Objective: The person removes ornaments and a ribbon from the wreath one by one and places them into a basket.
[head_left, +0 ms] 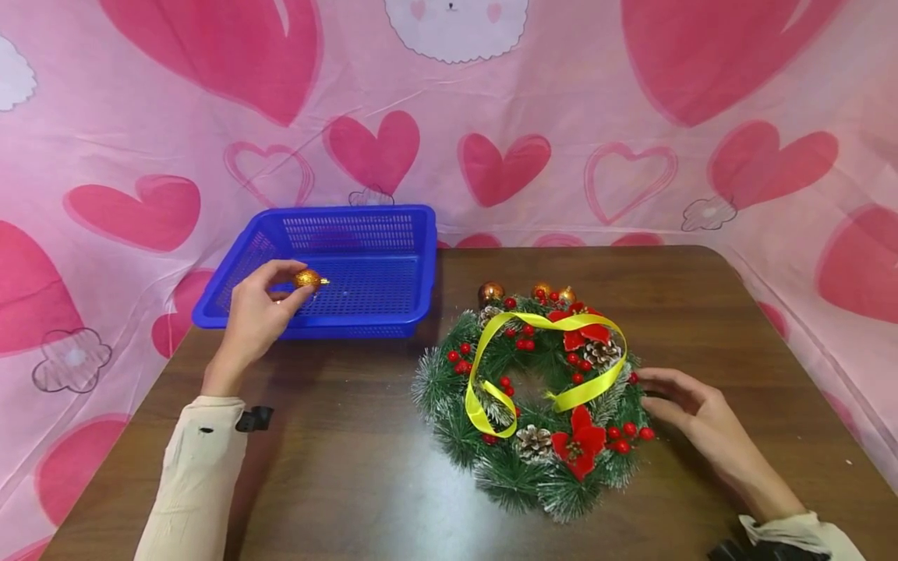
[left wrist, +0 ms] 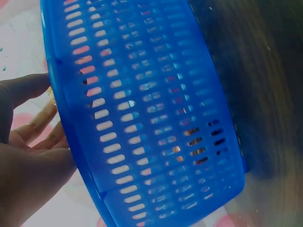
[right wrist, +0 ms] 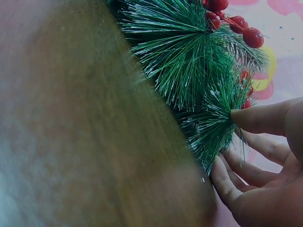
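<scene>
A pink cloth with red hearts (head_left: 372, 148) hangs behind and around a dark wooden table (head_left: 351, 467). At left centre of the head view, the left hand (head_left: 256, 312) pinches a small gold glitter bauble (head_left: 307, 279) between thumb and fingertips, just over the front rim of a blue slotted basket (head_left: 393, 234) that stands on the table's far left corner. At lower right, the right hand (head_left: 691, 409) lies loosely open, fingertips (right wrist: 246, 118) touching the needles at the right edge of the wreath (head_left: 505, 475). The wreath lies flat mid-table, with red berries (head_left: 624, 432), pine cones (head_left: 533, 442), red flowers (head_left: 578, 444), a loose yellow ribbon (head_left: 484, 351) across it and more baubles (head_left: 491, 293) at its far edge.
</scene>
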The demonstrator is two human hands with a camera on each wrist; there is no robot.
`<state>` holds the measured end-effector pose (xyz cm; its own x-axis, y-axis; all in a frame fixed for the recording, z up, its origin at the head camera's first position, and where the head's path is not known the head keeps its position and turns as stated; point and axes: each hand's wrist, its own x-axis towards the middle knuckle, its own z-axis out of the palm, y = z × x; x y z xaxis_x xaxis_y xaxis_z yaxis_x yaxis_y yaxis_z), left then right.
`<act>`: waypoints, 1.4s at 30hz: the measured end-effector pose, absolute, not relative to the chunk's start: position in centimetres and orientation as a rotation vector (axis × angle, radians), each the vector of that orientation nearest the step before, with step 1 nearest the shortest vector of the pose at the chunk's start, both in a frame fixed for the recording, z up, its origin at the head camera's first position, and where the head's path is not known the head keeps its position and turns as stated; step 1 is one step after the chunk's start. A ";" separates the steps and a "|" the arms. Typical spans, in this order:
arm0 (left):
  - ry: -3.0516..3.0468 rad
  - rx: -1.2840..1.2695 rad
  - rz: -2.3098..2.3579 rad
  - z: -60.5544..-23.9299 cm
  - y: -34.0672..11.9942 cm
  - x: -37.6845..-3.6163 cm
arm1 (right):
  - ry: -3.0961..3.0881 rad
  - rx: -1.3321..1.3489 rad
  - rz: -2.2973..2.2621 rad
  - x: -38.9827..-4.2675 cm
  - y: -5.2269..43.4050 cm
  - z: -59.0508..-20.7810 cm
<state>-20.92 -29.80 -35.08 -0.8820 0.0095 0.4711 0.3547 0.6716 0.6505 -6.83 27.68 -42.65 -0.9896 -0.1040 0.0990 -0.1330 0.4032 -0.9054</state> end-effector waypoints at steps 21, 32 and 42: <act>-2.490 -0.353 -1.099 -35.4 -29.9 -20.8 | -2.610 0.229 1.659 -6.8 27.6 -42.7; -2.466 -0.396 -1.139 -34.9 -28.5 -20.6 | -2.610 0.220 1.653 -6.8 27.7 -42.7; -2.466 -0.469 -1.172 -33.5 -26.4 -19.2 | -2.604 0.228 1.625 -6.8 27.6 -42.7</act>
